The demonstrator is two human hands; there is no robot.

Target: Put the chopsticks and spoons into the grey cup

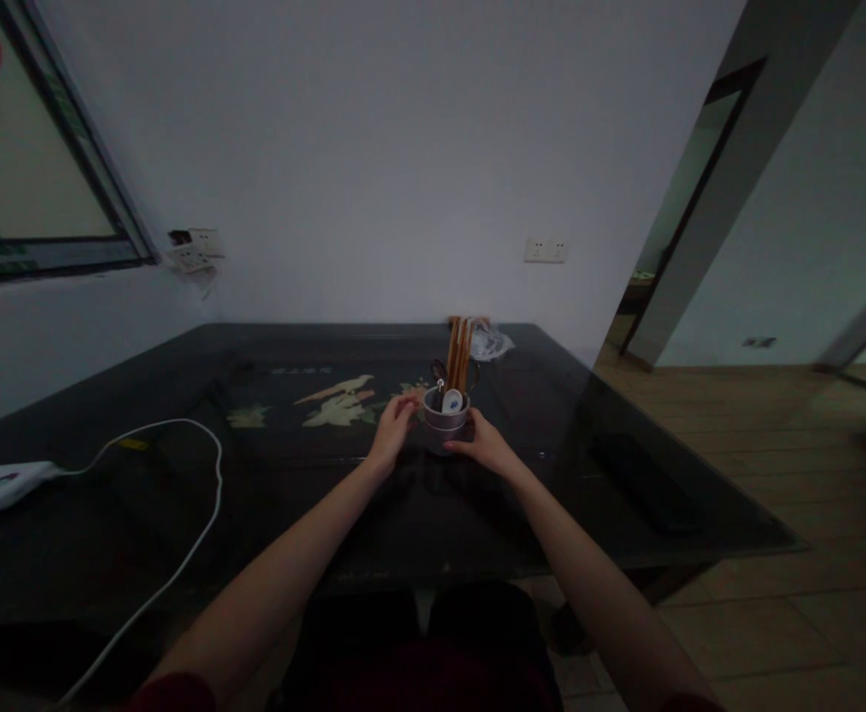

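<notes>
A small grey-white cup (446,425) stands upright on the dark table in front of me. In it are several brown chopsticks (459,356), metal spoons (439,374) and a white spoon (452,400) with a blue mark. My right hand (486,443) curls round the right side of the cup, thumb in front and fingers behind. To the left of the cup is my left hand (397,425), its fingers stretched toward the rim; it holds nothing, and whether the fingertips touch the cup is hard to tell.
The dark glossy table (255,544) has a bird-and-flower pattern. A clear plastic bag (489,341) lies behind the cup near the wall. A white power strip (7,485) with a white cord (217,475) lies at left. A dark flat object (645,480) rests at right.
</notes>
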